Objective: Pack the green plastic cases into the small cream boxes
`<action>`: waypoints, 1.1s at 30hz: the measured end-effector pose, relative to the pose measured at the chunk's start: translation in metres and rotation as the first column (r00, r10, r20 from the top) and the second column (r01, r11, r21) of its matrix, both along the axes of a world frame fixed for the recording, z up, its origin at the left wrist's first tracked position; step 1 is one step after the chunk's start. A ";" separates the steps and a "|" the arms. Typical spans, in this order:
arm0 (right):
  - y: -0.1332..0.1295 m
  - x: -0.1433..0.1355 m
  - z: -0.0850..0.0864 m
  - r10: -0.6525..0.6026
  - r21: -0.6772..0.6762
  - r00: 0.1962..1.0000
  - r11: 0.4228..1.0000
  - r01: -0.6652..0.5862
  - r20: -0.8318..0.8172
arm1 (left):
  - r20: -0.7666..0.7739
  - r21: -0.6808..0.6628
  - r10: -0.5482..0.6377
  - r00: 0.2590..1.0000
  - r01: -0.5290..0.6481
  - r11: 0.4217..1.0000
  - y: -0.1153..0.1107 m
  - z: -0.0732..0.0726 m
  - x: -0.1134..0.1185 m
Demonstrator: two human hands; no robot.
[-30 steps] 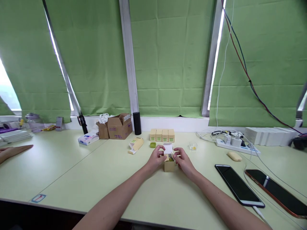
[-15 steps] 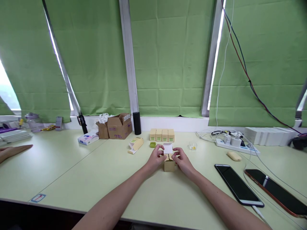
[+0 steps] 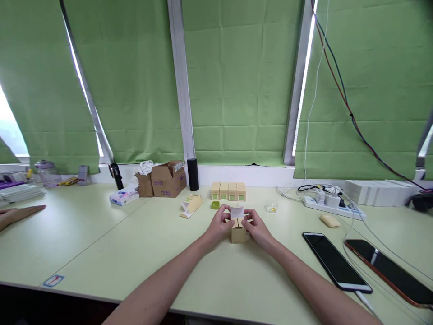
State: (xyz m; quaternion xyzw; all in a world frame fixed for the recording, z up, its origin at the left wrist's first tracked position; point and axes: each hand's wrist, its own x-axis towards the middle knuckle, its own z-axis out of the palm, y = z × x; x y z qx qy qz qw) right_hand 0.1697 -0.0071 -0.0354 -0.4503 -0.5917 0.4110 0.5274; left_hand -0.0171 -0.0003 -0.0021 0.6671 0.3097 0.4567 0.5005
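Note:
A small tan cardboard box [image 3: 238, 235] stands upright on the table, its lid flap raised at the back and showing a white inner side. On its left side my left hand [image 3: 220, 223] is closed, thumb on a top flap and fingers curled by the raised lid. My right hand [image 3: 256, 225] grips the right side the same way. The two top flaps lie nearly flat between my thumbs. Behind my hands are a small green tray [image 3: 215, 205] and a row of several tan boxes [image 3: 228, 191]. The inside of the held box is hidden.
An unfolded tan carton [image 3: 191, 206] lies left of my hands, a clear small container [image 3: 271, 206] to the right. Farther right are phones [image 3: 336, 260], a beige case [image 3: 329, 220] and a power strip [image 3: 334, 206]. Another person's hand [image 3: 23, 213] rests at far left.
The two top flaps of the held box have moved down flatter under my thumbs. The raised lid tilts slightly more forward, looking shorter. My hands have hardly moved.

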 end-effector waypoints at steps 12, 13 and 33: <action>0.001 -0.001 -0.001 -0.016 0.041 1.000 0.999 0.016 0.010 | -0.007 0.022 0.019 1.000 -0.019 1.000 -0.001 0.003 0.003; 0.000 -0.001 -0.001 -0.021 0.048 1.000 0.999 0.020 0.009 | 0.000 0.019 0.015 1.000 -0.015 1.000 -0.001 0.003 0.003; -0.026 0.004 0.018 -0.141 0.469 0.976 0.882 0.048 0.165 | 0.032 0.008 0.010 0.999 -0.010 1.000 -0.001 0.004 0.003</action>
